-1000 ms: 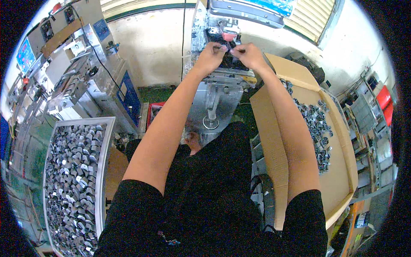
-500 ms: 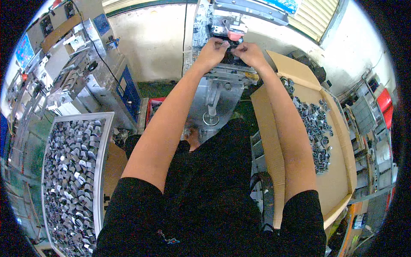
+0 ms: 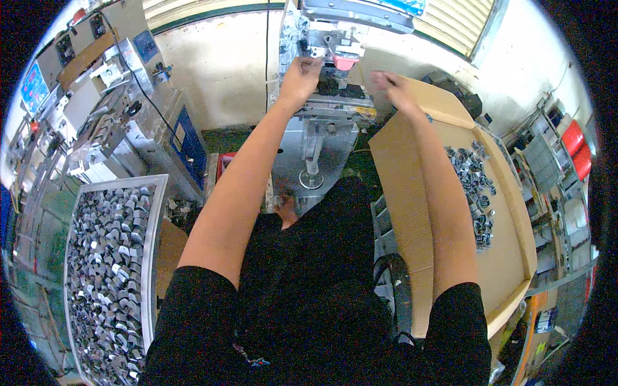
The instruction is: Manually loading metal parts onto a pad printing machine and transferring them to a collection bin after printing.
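Note:
A bench machine (image 3: pixel 325 106) with a red-pink block (image 3: pixel 344 62) under its head stands in front of me. At the left side of its working area is my left hand (image 3: pixel 300 82), its fingers curled together; whatever they may hold is hidden. My right hand (image 3: pixel 398 92) is apart from the machine, in the air by the far left corner of a cardboard box (image 3: pixel 405 212). Motion smears its fingers, so I cannot make out whether they hold anything. Small bent metal pieces (image 3: pixel 473 177) lie heaped in that box.
To my left, a light-rimmed tray (image 3: pixel 154 225) is full of curved grey metal pieces (image 3: pixel 109 257). Behind it stands another grey machine (image 3: pixel 148 138) with a blue panel. Metal racks (image 3: pixel 553 174) line the right side. A black cable (image 3: pixel 268 64) hangs by the wall.
My right hand has left the machine, moving right toward the box. My left hand stays at the machine, now more to the left of the red-pink block. The whole view has shifted slightly.

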Available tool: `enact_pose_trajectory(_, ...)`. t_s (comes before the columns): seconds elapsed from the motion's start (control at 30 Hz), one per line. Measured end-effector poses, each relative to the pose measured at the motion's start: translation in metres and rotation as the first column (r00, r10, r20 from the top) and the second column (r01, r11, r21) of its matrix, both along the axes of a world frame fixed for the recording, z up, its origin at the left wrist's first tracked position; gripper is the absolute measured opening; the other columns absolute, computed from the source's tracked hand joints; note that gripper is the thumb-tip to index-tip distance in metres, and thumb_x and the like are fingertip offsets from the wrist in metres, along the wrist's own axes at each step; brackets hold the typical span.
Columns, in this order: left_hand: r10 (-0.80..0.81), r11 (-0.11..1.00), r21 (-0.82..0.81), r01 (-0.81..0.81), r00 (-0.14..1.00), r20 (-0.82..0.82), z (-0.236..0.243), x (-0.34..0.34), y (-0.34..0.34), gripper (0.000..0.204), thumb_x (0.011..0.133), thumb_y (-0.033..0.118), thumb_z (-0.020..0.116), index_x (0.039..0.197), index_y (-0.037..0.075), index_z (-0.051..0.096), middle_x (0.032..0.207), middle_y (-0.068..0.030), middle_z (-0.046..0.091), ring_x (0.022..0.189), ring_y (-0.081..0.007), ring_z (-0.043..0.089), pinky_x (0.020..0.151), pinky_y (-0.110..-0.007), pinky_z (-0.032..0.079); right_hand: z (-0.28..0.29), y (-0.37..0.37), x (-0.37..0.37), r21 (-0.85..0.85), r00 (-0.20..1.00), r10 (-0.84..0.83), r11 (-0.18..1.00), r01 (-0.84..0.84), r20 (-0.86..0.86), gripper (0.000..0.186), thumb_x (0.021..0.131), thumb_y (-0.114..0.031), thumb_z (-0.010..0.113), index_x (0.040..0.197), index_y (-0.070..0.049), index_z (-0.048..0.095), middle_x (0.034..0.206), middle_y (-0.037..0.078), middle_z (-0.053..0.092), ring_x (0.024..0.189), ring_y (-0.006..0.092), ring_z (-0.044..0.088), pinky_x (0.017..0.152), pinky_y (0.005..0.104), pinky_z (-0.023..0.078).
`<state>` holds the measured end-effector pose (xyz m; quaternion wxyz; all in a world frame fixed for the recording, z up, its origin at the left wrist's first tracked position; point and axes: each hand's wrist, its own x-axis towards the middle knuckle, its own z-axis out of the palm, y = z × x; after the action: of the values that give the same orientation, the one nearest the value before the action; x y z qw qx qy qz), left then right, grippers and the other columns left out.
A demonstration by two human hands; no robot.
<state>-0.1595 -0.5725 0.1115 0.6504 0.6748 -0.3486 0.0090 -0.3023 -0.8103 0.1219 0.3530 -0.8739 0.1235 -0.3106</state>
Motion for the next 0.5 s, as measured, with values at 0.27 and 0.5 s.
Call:
enact_pose_trajectory(0.27,0.073,0.996,0.037,-0.085,0.965,0.253,-0.021,0.022,0.134,0.038,0.097,0.033,0.061,0.119,0.002,0.062,0.107,-0.0062,0.067,0.097,-0.0152,0.060,0.088,-0.029,0.047,-0.053,-0.164,-0.081,-0.458,0.795,-0.586,0.756,0.467,-0.157,0.049,0.086,-0.045,0.067,0.111,-0.003,0.066,0.113,0.023,0.067,0.104,0.0386,0.065,0.090,0.0442,0.051)
enact_pose_trajectory(0.5,0.555,0.728,0.195,-0.658,0.732,0.395,-0.053,0.121,0.378,0.044,0.091,0.040,0.067,0.109,0.000,0.064,0.099,-0.0125,0.070,0.087,-0.0193,0.064,0.082,-0.033,0.050,-0.080,-0.212,-0.092,-0.332,0.878,-0.418,0.883,0.332,-0.232,0.050,0.091,-0.038,0.068,0.114,0.006,0.060,0.104,0.018,0.071,0.095,0.0255,0.067,0.083,0.0374,0.052)
